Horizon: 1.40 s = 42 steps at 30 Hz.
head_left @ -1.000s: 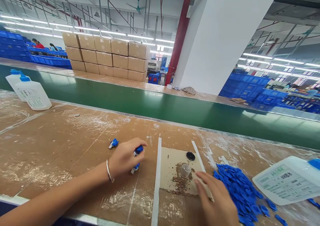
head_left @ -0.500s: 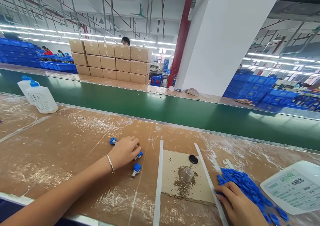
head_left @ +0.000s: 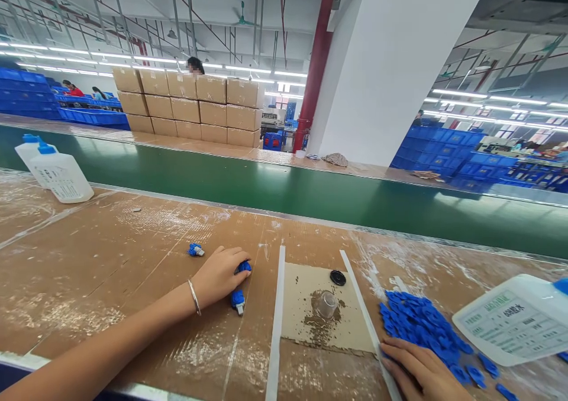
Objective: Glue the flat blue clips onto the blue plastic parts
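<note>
My left hand (head_left: 222,277), a bracelet on its wrist, is on the brown tabletop with thumb and fingers closed around a small blue piece (head_left: 244,266), partly hidden by the fingers. Just below it lies another blue piece with a white end (head_left: 238,300), and a similar blue-and-white piece (head_left: 195,249) sits to the upper left. My right hand (head_left: 419,368) rests with fingers stretched out at the right white strip (head_left: 366,318), nothing visible in them. Beside it spreads a heap of flat blue pieces (head_left: 421,324).
Between the strips, a stained cardboard sheet (head_left: 297,324) bears a small clear cup (head_left: 327,304) and a black round lid (head_left: 338,278). A large white bottle (head_left: 510,321) lies at right; two white bottles (head_left: 64,176) stand at left. Behind runs a green belt (head_left: 199,170), then stacked cartons (head_left: 186,105).
My left hand has closed its fingers on the small blue piece. My right hand's fingers have straightened beside the heap. The view has shifted slightly.
</note>
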Available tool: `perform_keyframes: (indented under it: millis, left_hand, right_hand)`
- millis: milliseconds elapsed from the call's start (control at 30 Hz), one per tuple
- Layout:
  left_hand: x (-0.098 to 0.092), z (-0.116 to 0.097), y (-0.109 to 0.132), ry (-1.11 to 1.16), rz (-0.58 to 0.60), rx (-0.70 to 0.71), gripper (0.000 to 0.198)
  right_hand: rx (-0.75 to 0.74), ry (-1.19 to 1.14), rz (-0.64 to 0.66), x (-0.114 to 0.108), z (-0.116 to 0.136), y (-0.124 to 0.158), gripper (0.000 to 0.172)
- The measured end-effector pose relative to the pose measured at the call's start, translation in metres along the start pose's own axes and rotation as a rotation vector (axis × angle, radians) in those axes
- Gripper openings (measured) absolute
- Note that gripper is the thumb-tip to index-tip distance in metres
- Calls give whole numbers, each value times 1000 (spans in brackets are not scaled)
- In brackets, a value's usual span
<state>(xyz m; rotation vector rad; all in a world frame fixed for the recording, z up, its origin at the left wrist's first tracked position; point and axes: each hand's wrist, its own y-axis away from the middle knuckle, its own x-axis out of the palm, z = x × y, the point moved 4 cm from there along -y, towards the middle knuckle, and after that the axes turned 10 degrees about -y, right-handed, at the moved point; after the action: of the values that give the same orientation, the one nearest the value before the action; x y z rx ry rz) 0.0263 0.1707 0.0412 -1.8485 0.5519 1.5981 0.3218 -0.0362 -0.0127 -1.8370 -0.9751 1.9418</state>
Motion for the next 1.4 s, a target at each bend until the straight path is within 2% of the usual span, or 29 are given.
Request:
perform_keyframes:
  millis: [67,100,167,267,333,433,567,667,767,833,900,1000,1100,1200,1300,1400]
  left_hand:
    - [-1,-2,1,123,-27,-26,23]
    - [-1,-4,2,244,-29,-52,25]
    - [2,-10,6,602,14,-107,28]
    - [10,-28,12,1130,189,-91,34]
    - [14,-39,17,1314,311,-46,38]
    - [18,-47,21,1406,414,-50,40]
    - [21,-48,23,1507,438,-78,41]
    - [21,-53,26,1591,440,-31,40]
    - [20,-61,30,1672,485,30,41]
    - [19,-66,34,1712,528,61,43]
    - [17,-69,36,1731,543,96,45]
    - [16,-71,38,1717,526,125,44]
    - [16,-69,38,1681,504,107,44]
    - [17,-68,38,1676,507,80,44]
    - [17,-67,37,1684,507,56,41]
    - [19,-68,37,1677,511,17,43]
  right_hand:
    - [109,-87,-9,0,-3,-3,32]
    - [167,-134,-16,0,-2,-6,31]
    - [274,-242,-33,0,2,-17,39]
    - [355,-410,-56,6,15,-42,49]
    - [340,-476,-54,15,23,-59,51]
    - [327,-533,15,32,26,-74,53]
    - [383,-628,64,40,25,-74,49]
    - [570,-848,-7,34,36,-68,50]
    - [815,-1290,-159,36,61,-63,53]
    - [920,-1574,-265,43,83,-61,52]
    - [952,-1749,-317,50,103,-62,49]
    - [961,-1895,-341,60,123,-65,47]
    - [989,-1920,-386,64,132,-67,52]
    - [1000,-1809,-423,64,134,-66,56]
    - [951,-1574,-427,62,135,-65,54]
    - [808,-1166,-461,56,140,-66,41]
